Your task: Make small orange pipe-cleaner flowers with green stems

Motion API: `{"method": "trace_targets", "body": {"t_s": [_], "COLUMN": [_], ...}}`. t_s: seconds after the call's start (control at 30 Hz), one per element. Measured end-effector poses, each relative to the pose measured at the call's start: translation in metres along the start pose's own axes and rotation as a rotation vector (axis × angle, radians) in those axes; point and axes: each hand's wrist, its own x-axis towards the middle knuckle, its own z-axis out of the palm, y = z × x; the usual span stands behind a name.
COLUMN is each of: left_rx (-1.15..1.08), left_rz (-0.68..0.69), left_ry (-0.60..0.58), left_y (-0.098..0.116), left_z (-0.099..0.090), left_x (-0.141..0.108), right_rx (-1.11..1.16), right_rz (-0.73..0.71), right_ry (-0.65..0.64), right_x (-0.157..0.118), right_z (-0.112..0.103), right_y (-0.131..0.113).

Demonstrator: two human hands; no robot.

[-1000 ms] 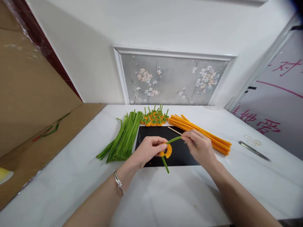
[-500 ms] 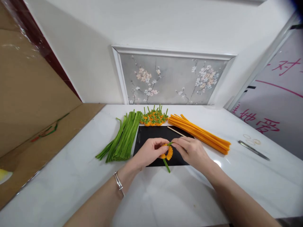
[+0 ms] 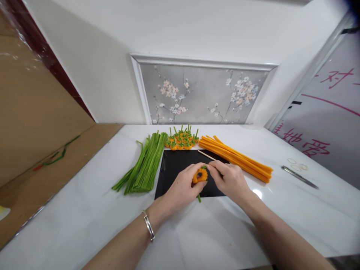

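Note:
My left hand (image 3: 184, 183) is closed around a ring of coiled orange pipe cleaner (image 3: 200, 174), holding it between thumb and fingers. A green pipe cleaner (image 3: 199, 198) runs through it, one end sticking out below the ring. My right hand (image 3: 229, 178) pinches at the upper part of the green pipe cleaner, just right of the ring; its fingertips partly hide it. Both hands are above a black mat (image 3: 177, 159).
A bundle of green pipe cleaners (image 3: 149, 165) lies left, orange pipe cleaners (image 3: 236, 159) right. Behind the mat stand several small orange-and-green pieces (image 3: 182, 139). A thin stick (image 3: 206, 155) lies on the mat. Farther right are tweezers (image 3: 299, 176) and rubber bands (image 3: 294, 165).
The orange coil has turned and closed into a rounder ring in my left hand. My right hand has moved slightly right, and less of the green end shows below.

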Motion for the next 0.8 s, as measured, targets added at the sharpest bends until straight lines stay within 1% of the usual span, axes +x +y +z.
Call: {"method": "trace_targets", "body": {"t_s": [0.2,0.33,0.4,0.47,0.6,0.67,0.73,0.8], "left_rx": [-0.003,-0.095,-0.236,-0.441,-0.864,-1.023,-1.083,-1.054], "left_rz": [0.027,-0.019,-0.07,-0.148,-0.354,-0.433,-0.474,-0.496], "left_ry": [-0.062,-0.083,-0.098,-0.129,-0.244,-0.286,-0.276,-0.234], "left_y": [-0.001,0.0,0.001,0.001,0.004,0.005,0.006,0.006], "left_z": [-0.006,-0.009,-0.011,-0.012,-0.015,-0.015,-0.014,-0.014], "left_x": [0.001,0.001,0.001,0.0,0.002,0.004,0.005,0.006], "right_rx": [0.032,0.066,0.082,0.101,0.117,0.1,0.076,0.045], "right_rz": [0.004,0.06,0.087,0.092,0.055,0.024,-0.014,-0.039], "right_ry": [0.019,0.075,0.105,0.119,0.054,0.015,-0.005,-0.008], "right_x": [0.001,0.003,0.003,0.004,0.003,0.002,0.002,0.001], "right_z": [-0.007,-0.012,-0.014,-0.015,-0.012,-0.01,-0.007,-0.006], "right_y": [0.005,0.01,0.012,0.012,0.004,-0.001,-0.005,-0.007]}}
